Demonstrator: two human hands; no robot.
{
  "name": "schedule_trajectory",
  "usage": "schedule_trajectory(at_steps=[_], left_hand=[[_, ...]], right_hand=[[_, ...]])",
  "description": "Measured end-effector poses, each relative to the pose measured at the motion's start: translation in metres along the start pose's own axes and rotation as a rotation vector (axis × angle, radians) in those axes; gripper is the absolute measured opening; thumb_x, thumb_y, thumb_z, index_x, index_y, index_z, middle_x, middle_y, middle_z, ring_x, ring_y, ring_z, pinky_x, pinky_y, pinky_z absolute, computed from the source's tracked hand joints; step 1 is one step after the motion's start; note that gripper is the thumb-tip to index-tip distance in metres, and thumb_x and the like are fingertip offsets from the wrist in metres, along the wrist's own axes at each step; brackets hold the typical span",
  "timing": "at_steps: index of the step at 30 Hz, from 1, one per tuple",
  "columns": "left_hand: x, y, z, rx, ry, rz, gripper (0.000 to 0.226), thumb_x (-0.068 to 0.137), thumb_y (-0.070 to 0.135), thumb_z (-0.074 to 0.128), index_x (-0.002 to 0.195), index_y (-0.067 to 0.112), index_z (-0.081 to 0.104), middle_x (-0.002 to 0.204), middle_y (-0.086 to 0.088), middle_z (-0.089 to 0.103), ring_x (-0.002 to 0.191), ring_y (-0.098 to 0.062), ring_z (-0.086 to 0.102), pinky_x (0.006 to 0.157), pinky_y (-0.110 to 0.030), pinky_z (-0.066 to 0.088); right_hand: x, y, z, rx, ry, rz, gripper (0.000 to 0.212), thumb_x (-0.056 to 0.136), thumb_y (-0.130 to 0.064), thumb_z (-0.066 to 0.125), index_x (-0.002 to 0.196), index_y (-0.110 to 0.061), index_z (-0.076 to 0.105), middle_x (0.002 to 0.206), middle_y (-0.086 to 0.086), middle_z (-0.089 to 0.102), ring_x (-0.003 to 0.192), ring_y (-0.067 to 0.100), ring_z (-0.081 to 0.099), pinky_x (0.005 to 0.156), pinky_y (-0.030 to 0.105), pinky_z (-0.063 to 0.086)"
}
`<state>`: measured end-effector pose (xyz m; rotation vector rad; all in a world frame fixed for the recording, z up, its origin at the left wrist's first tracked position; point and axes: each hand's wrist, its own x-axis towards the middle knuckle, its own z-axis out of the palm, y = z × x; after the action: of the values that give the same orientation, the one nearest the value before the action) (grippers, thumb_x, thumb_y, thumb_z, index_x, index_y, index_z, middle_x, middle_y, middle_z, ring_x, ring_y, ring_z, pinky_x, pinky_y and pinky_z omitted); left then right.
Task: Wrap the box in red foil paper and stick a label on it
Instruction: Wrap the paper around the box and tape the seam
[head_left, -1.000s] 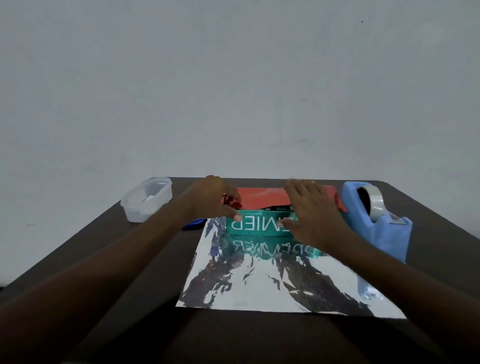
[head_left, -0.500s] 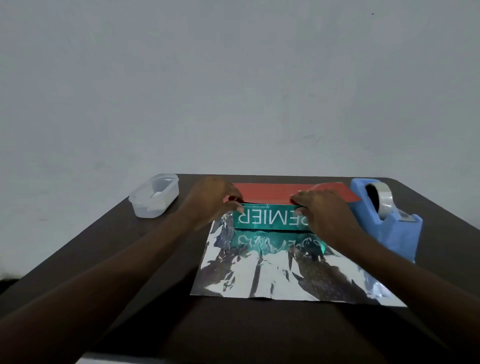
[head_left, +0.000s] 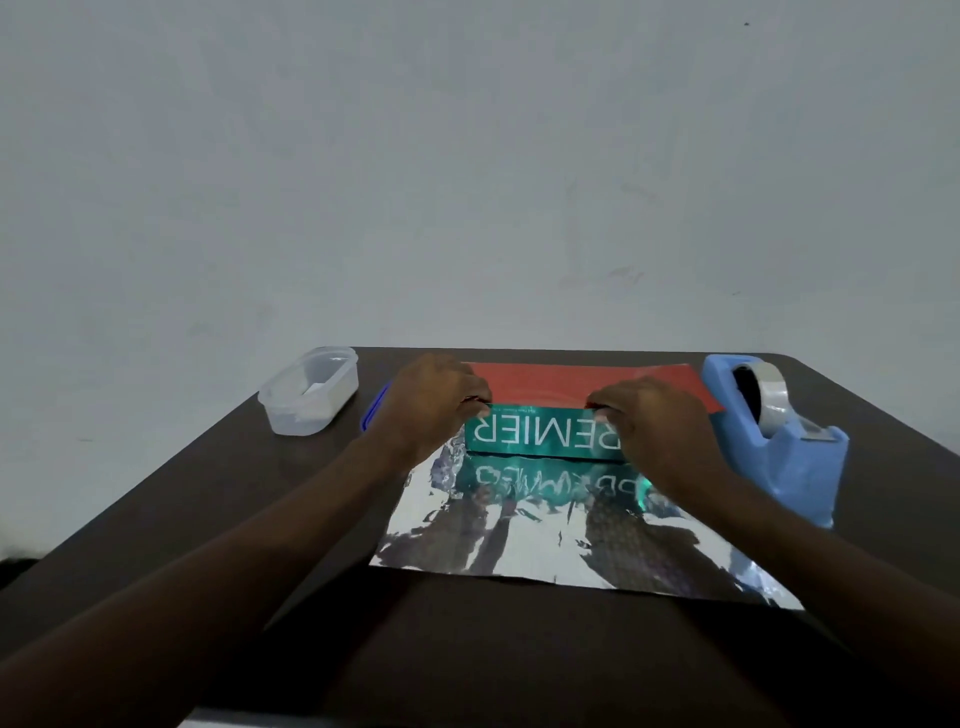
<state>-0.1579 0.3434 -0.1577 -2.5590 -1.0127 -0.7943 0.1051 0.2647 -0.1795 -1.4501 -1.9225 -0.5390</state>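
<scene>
One fold begun: far flap of red foil paper (head_left: 571, 382) drawn over teal box (head_left: 540, 439), pinched at box top edge by left hand (head_left: 434, 402) and right hand (head_left: 652, 421). Near silver half flat on table (head_left: 182, 499). Remaining: closing, taping from tape dispenser (head_left: 774, 431), labelling.

You see foil (head_left: 545, 535) with a shiny, crinkled mirror side and matt red back, a glossy card box (head_left: 540, 439), and a matt dark table (head_left: 467, 649).
</scene>
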Motion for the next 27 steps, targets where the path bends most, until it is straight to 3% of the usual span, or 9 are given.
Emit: schedule_trajectory(at_steps=[6, 12, 15, 19, 23, 27], left_hand=[[-0.004, 0.007, 0.004, 0.030, 0.057, -0.026, 0.006, 0.086, 0.029, 0.070, 0.084, 0.026, 0.075, 0.089, 0.011, 0.069, 0.089, -0.014, 0.061, 0.074, -0.030, 0.044], [-0.008, 0.009, 0.006, 0.010, 0.081, -0.064, 0.005, 0.087, 0.030, 0.069, 0.085, 0.026, 0.072, 0.086, 0.011, 0.065, 0.087, -0.011, 0.057, 0.070, -0.028, 0.044], [-0.010, 0.007, 0.007, -0.008, 0.104, -0.078, 0.003, 0.087, 0.029, 0.069, 0.087, 0.026, 0.070, 0.086, 0.013, 0.065, 0.087, -0.010, 0.057, 0.068, -0.024, 0.042], [-0.012, 0.005, 0.007, -0.024, 0.112, -0.074, 0.004, 0.087, 0.027, 0.068, 0.084, 0.026, 0.070, 0.085, 0.012, 0.064, 0.086, -0.012, 0.057, 0.068, -0.031, 0.048], [-0.011, 0.002, 0.006, -0.042, 0.138, -0.089, 0.032, 0.089, 0.054, 0.059, 0.076, 0.026, 0.069, 0.080, 0.013, 0.064, 0.081, -0.006, 0.054, 0.071, -0.026, 0.041], [0.010, 0.018, -0.006, -0.214, 0.132, -0.101, 0.019, 0.090, 0.040, 0.064, 0.089, 0.024, 0.074, 0.084, 0.009, 0.063, 0.083, -0.009, 0.051, 0.071, -0.029, 0.039]], right_hand=[[-0.003, -0.002, 0.001, -0.016, 0.027, 0.008, 0.012, 0.085, -0.005, 0.074, 0.091, -0.014, 0.080, 0.083, 0.003, 0.077, 0.069, 0.022, 0.067, 0.062, 0.031, 0.056], [-0.006, 0.003, 0.008, -0.088, 0.007, -0.010, 0.022, 0.076, -0.001, 0.079, 0.093, -0.016, 0.078, 0.084, 0.001, 0.075, 0.072, 0.022, 0.064, 0.060, 0.035, 0.054], [-0.005, 0.001, 0.009, -0.109, 0.031, -0.022, 0.022, 0.075, 0.000, 0.079, 0.091, -0.015, 0.077, 0.078, 0.002, 0.074, 0.067, 0.023, 0.061, 0.056, 0.032, 0.051], [-0.004, -0.001, 0.010, -0.170, 0.056, -0.037, 0.027, 0.067, 0.007, 0.077, 0.082, -0.014, 0.069, 0.067, 0.001, 0.066, 0.061, 0.024, 0.054, 0.049, 0.030, 0.043], [-0.005, -0.004, 0.009, -0.227, 0.068, -0.100, 0.031, 0.062, 0.008, 0.080, 0.084, -0.013, 0.070, 0.068, 0.002, 0.067, 0.060, 0.023, 0.055, 0.054, 0.024, 0.035], [-0.005, -0.006, 0.008, -0.268, 0.075, -0.153, 0.035, 0.057, 0.010, 0.080, 0.084, -0.010, 0.070, 0.067, 0.004, 0.066, 0.060, 0.024, 0.055, 0.060, 0.025, 0.028]])
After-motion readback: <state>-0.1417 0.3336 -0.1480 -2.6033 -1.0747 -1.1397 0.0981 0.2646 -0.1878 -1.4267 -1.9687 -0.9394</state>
